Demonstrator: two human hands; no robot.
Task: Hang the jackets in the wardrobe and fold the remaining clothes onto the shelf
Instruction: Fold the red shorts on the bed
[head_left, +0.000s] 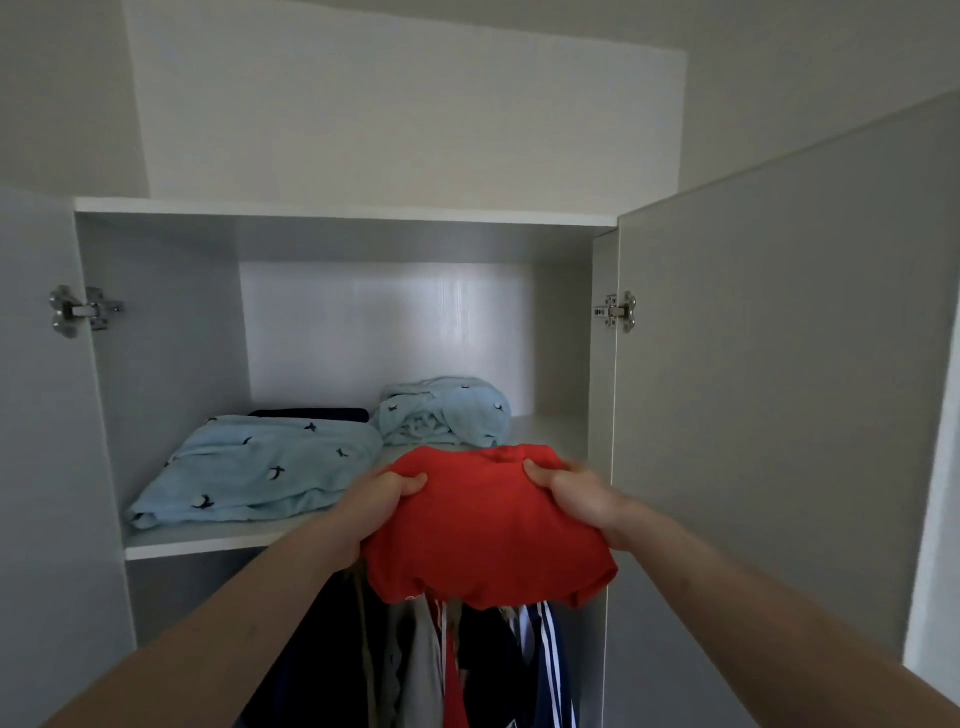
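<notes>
White wardrobe (343, 213) panels fill the view, both doors swung wide, a metal hinge (83, 310) showing on the left side and another hinge (617, 312) on the right. Across the middle runs the shelf (208, 540), and on it lie three folded things: a pale blue garment with small dark bird prints (254, 467) at the left front, a dark folded piece (311, 413) just behind it, and a second pale blue bundle (447, 413) farther back toward the right.

Both arms reach up from the bottom corners. The left hand (379, 499) grips the left edge of a folded red garment (488, 530), thumb on top and fingers curled beneath; the right hand (571, 493) grips the right edge the same way. The red garment sits at the shelf's front lip — its far part over the board, its near part hanging out past the edge.

Below the shelf, hanging clothes (467, 670) show in the dark lower compartment — navy with white stripes, grey, and a strip of red.
</notes>
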